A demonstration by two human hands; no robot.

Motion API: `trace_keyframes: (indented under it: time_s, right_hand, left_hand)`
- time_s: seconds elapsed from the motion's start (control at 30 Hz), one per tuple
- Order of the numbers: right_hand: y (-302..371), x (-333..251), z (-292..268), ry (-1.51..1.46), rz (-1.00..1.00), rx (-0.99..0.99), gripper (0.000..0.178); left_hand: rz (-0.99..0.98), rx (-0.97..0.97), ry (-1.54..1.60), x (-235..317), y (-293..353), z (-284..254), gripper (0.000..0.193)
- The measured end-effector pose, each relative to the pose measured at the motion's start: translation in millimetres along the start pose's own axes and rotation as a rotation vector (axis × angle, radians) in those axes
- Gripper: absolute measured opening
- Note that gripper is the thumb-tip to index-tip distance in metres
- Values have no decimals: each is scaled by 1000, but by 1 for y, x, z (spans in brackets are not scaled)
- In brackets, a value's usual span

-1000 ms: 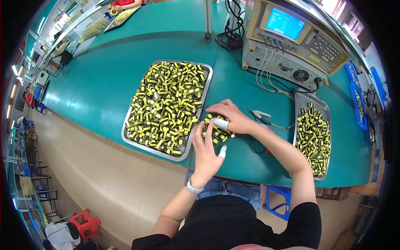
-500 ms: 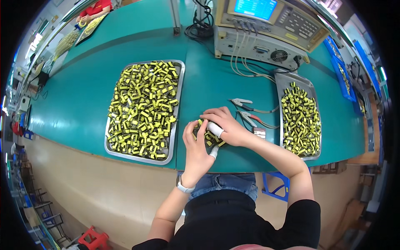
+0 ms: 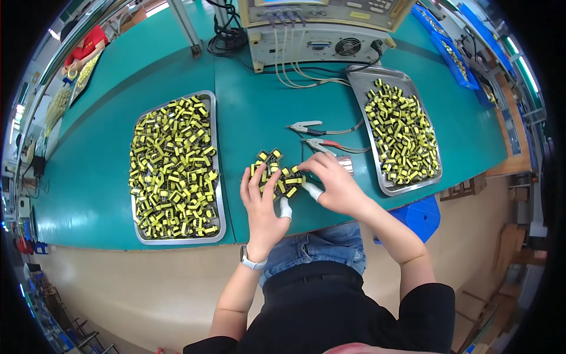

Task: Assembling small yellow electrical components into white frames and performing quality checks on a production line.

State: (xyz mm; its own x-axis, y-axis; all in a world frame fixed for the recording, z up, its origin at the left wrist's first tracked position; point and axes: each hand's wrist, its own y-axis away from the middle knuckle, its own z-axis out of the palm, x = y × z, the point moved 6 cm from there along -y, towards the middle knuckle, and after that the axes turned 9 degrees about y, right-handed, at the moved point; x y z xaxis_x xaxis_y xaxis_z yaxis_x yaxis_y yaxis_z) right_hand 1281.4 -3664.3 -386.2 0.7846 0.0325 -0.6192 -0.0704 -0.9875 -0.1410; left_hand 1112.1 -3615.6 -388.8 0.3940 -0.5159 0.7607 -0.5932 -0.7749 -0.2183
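Observation:
A loose pile of small yellow-and-black transformers (image 3: 275, 171) lies on the green table between my hands. My left hand (image 3: 263, 209) rests over the pile's left and near side, fingers spread and touching several pieces. At the right edge of the pile, my right hand (image 3: 337, 186) has its fingertips and thumb apart, with a few pieces beside them; neither hand has a piece lifted. White covers sit on both thumbs.
A full metal tray of transformers (image 3: 220, 194) stands at left, another tray (image 3: 389, 190) at right. Clip leads (image 3: 306, 127) run from the test instrument (image 3: 321, 50) behind. Blue bins (image 3: 454, 59) stand far right; another person (image 3: 88, 47) sits far left.
My view has shifted, so the table's things appear moved. My hands have drawn apart from their cupped position, and the pile between them now lies spread out and more visible.

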Motion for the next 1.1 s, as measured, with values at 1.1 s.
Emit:
trace_keyframes:
  time_s: [1.1]
  right_hand:
    - [99, 238, -78, -898, 648, 432, 34]
  left_hand:
    - [201, -91, -289, 59, -51, 154, 31]
